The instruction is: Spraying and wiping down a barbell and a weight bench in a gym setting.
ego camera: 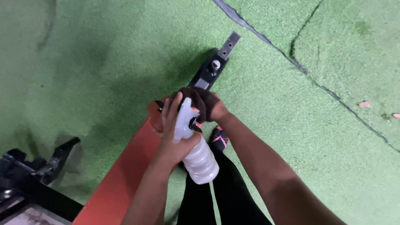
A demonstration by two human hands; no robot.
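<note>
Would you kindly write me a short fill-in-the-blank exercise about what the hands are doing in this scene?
1. The left hand holds a white spray ____.
2. The right hand presses a dark ____ onto the bench's end.
3. The bench pad is coloured ____.
4. The floor is covered in ____ turf.

Missing words: bottle; cloth; red; green

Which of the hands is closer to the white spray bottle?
Left. The left hand is wrapped around the neck of the white spray bottle, fingers at the trigger. The right hand is just beyond the nozzle, pressing a dark cloth on the red bench pad.
</note>
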